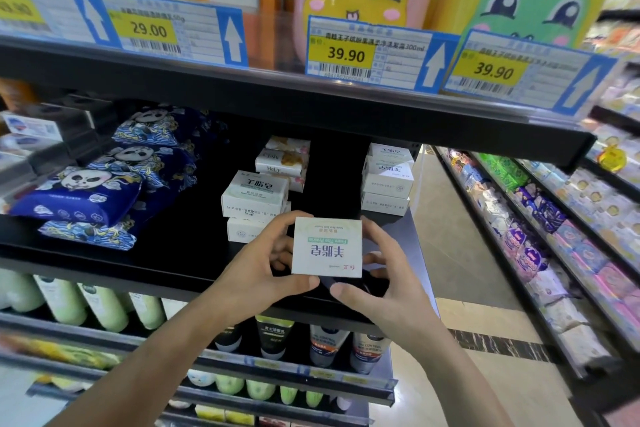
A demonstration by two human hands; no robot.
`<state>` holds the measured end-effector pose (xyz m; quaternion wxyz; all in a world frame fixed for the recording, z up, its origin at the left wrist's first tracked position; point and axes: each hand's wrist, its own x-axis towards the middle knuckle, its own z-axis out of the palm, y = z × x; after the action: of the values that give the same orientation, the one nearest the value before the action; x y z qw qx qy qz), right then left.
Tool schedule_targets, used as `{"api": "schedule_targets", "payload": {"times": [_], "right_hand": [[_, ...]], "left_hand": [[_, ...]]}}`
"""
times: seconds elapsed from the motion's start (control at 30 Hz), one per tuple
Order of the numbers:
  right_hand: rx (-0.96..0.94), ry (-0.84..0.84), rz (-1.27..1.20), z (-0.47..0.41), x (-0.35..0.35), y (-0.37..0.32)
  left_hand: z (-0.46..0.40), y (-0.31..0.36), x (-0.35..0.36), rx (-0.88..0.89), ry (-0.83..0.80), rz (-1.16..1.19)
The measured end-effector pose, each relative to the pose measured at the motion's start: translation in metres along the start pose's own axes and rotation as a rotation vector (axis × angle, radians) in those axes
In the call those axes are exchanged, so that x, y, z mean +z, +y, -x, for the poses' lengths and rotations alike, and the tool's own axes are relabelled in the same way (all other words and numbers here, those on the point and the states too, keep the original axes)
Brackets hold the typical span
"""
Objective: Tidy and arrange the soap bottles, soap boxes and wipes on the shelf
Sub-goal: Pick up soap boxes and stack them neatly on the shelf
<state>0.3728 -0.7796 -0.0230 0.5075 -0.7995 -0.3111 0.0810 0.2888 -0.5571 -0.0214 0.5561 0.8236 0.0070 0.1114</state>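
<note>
Both hands close around a white soap box [327,247] held upside down before the black shelf [180,253]: the left hand [258,274] grips its nine o'clock edge, the right hand [382,282] its three o'clock edge, thumbs beneath; stacked soap boxes [255,198] sit at twelve o'clock.

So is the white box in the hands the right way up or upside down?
Upside down. The white soap box, held by the left hand and right hand, shows its printed words inverted to the camera.
</note>
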Motion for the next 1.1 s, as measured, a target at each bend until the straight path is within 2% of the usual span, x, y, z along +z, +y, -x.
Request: {"api": "schedule_targets", "payload": {"times": [0.2,1.1], "right_hand": [[0.024,0.025,0.036,0.0008,0.0013,-0.0017],[0.004,0.015,-0.018,0.0047,-0.0028,-0.0087]], "left_hand": [[-0.0001,-0.0021,-0.0016,0.006,-0.048,0.005],[0.0001,-0.0003,0.0000,0.014,-0.031,-0.034]]}}
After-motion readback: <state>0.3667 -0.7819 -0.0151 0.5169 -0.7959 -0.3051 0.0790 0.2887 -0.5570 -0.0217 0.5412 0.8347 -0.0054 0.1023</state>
